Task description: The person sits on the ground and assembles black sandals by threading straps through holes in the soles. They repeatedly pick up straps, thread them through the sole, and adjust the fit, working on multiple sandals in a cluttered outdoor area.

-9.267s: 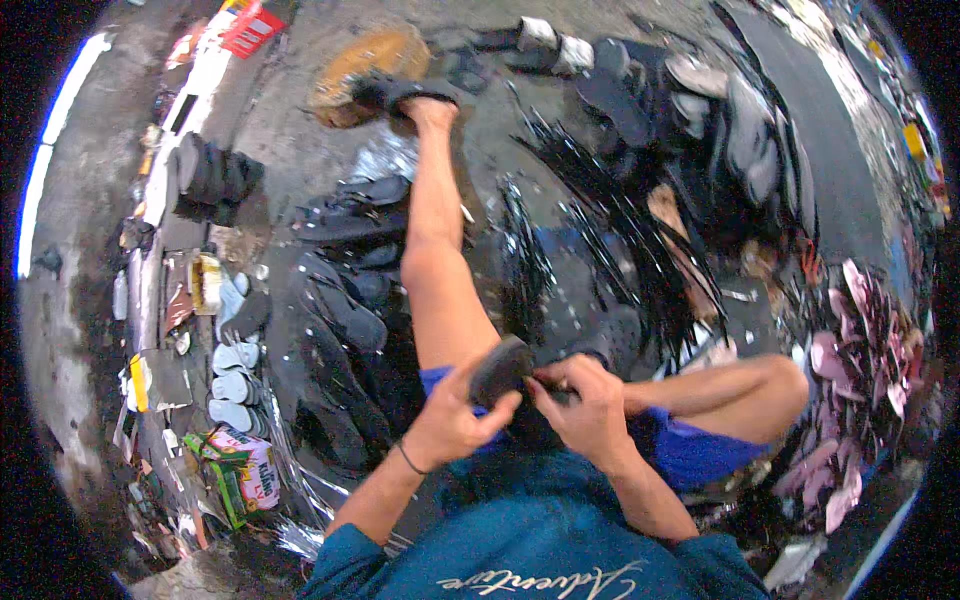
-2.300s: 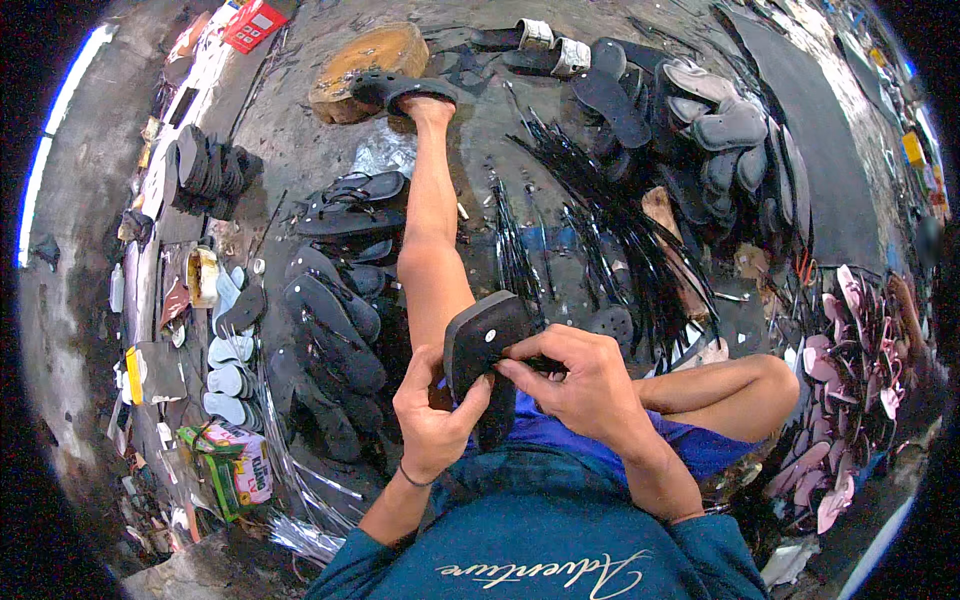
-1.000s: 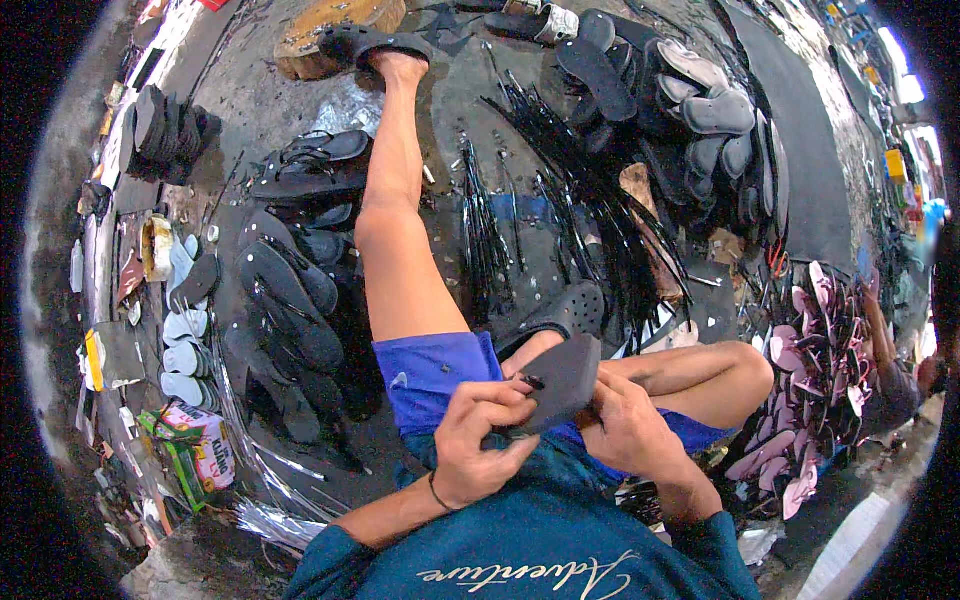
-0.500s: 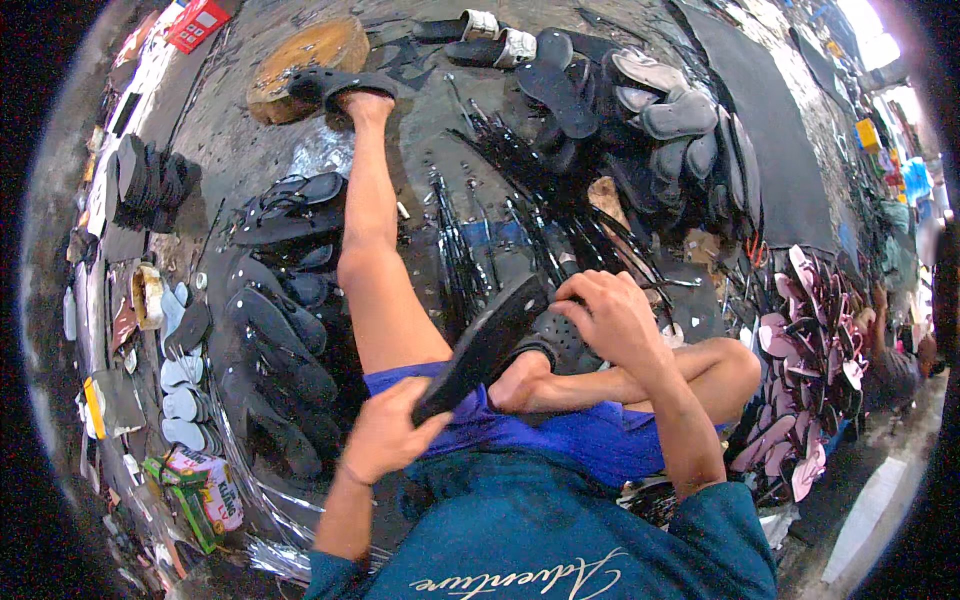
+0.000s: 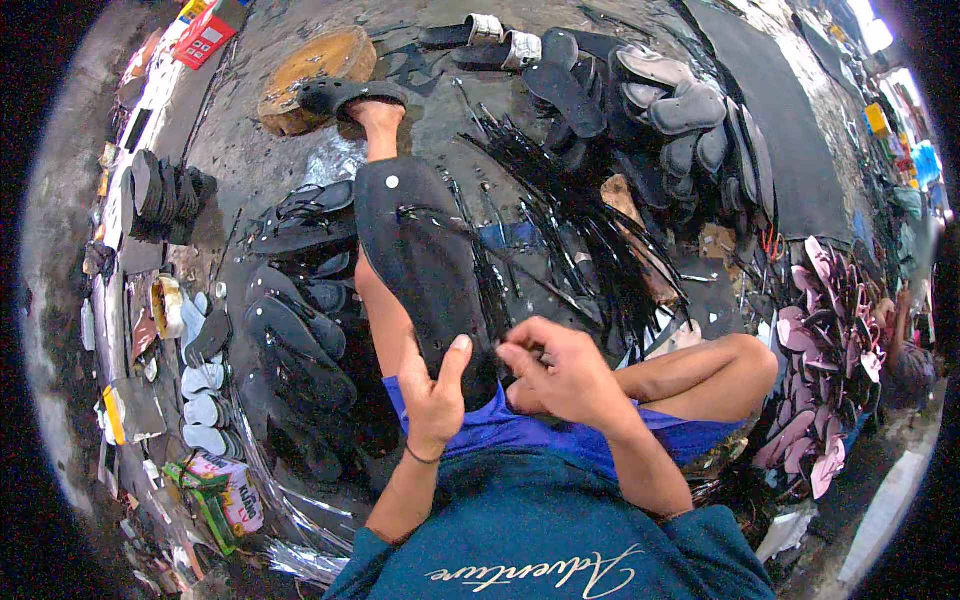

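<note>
A large black flip-flop sole (image 5: 415,265) stands out over my stretched left leg, its face toward me, with a white dot near the far end. A thin black strap (image 5: 430,215) lies across it and trails off its right side. My left hand (image 5: 435,405) grips the near end, thumb on the face and fingers hidden behind. Close to the right edge of that end is my right hand (image 5: 565,375), its fingers curled together. Whether those fingers hold a strap end or nothing is hidden.
Black flip-flops (image 5: 295,335) lie piled left of my leg. Loose black straps (image 5: 560,200) spread ahead, below a heap of grey and black soles (image 5: 690,110). Pink flip-flops (image 5: 815,350) are piled at right. A round wooden block (image 5: 315,75) sits under my left foot.
The flip-flop has turned from edge-on and slanted to upright with its face toward me. My right hand has come down from its far end to beside the near end.
</note>
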`<control>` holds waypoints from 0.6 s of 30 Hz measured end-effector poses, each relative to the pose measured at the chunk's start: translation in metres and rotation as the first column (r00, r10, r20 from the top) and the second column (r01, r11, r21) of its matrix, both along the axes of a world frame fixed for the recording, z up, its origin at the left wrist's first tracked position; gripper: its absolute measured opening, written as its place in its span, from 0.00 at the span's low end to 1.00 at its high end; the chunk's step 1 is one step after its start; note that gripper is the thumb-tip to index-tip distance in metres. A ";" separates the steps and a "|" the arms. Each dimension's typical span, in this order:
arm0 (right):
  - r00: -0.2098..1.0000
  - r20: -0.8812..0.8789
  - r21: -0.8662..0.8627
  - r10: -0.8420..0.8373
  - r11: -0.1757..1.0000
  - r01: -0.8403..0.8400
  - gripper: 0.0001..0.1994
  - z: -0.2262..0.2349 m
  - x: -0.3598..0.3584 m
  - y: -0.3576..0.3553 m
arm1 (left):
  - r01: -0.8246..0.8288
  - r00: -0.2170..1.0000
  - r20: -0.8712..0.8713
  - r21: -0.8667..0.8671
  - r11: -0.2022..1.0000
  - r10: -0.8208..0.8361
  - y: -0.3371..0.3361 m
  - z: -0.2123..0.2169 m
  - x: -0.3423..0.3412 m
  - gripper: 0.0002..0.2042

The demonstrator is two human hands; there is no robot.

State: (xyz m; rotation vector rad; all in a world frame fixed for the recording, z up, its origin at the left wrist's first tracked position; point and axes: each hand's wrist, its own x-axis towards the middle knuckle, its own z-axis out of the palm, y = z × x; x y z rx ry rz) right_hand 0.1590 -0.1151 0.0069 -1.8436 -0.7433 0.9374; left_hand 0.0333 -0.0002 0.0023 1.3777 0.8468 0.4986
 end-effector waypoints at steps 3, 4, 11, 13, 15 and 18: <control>0.907 -0.389 0.176 -0.161 0.954 0.244 0.07 -0.012 -0.001 0.009 | -0.004 0.999 0.033 0.116 0.993 0.000 -0.009 0.006 0.003 0.34; 0.901 -0.378 0.236 -0.212 0.920 0.315 0.08 -0.015 -0.003 0.012 | -0.017 0.998 0.056 0.189 0.982 0.006 -0.011 0.010 0.006 0.23; 0.942 0.186 0.140 -0.279 0.956 0.256 0.08 -0.001 -0.008 0.012 | -0.051 0.999 0.030 0.269 0.962 0.045 -0.019 0.003 0.006 0.15; 0.908 0.280 0.224 -0.312 0.941 0.254 0.08 -0.013 -0.013 0.009 | -0.077 0.996 0.060 0.186 0.980 0.067 -0.022 -0.007 0.004 0.15; 0.924 0.276 0.301 -0.265 0.937 0.179 0.09 -0.022 -0.015 0.007 | -0.096 0.993 0.081 0.142 0.985 0.085 -0.024 -0.012 0.004 0.15; 0.953 0.255 0.285 -0.162 0.955 0.087 0.10 -0.022 -0.011 0.003 | -0.098 0.993 0.073 0.149 0.984 0.088 -0.025 -0.016 0.002 0.15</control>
